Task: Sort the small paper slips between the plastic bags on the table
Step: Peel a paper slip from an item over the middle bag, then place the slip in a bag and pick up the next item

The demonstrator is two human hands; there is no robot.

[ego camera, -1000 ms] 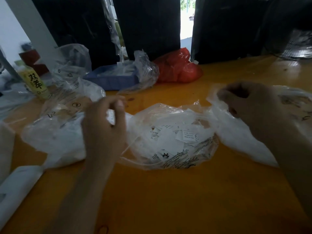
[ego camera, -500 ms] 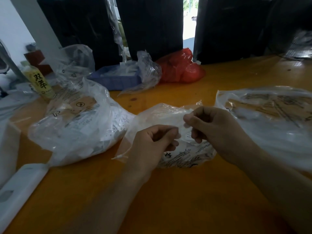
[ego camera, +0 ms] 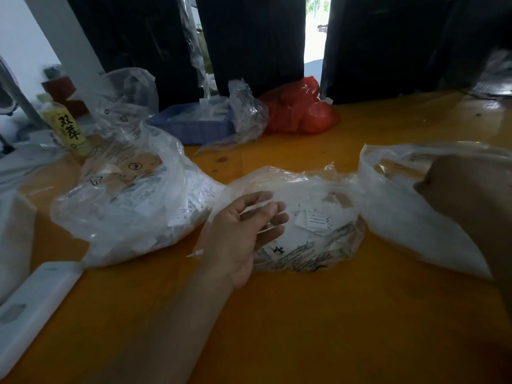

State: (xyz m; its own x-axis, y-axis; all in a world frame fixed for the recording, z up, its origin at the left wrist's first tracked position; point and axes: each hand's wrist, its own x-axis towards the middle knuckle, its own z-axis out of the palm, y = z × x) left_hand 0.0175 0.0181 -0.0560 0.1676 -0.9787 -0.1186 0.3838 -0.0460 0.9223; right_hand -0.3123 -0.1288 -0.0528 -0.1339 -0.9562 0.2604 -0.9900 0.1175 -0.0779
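- On the orange-yellow wooden table (ego camera: 318, 328), three clear crinkled plastic bags sit in a row: left bag (ego camera: 124, 206), middle bag (ego camera: 313, 225), right bag (ego camera: 410, 217).
- Small white paper slips (ego camera: 315, 218) show through the middle bag, printed text on some; more white slips fill the left bag. Right bag contents too hazy to tell.
- Left hand (ego camera: 241, 234) lies over the left end of the middle bag, fingers (ego camera: 273, 214) straight and slightly spread, touching the film. Motion blur there; whether a slip sits under them, cannot tell.
- Right hand (ego camera: 460, 189) is at the mouth of the right bag, seen from the back, fingers curled in. What they grip, if anything, is hidden.
- Left and middle bags touch; middle and right bags touch too, no gap between them.
- Behind: blue plastic tray (ego camera: 191, 128) with white bits inside, crumpled clear bag (ego camera: 246, 112) draped on its right edge, red plastic bag (ego camera: 299, 109) just beside that.
- Far left: yellow-labelled bottle (ego camera: 69, 128) with black characters stands upright behind the left bag; another clear bag (ego camera: 124, 90) rises behind it.
- White flat plastic piece (ego camera: 36, 309) lies at the left table edge, near the left bag's corner.
- Dark curtains (ego camera: 249, 42) hang along the back edge, a bright slit between two panels.
- Open room: bare tabletop in front of the bags down to the near edge, and back right past the red bag.
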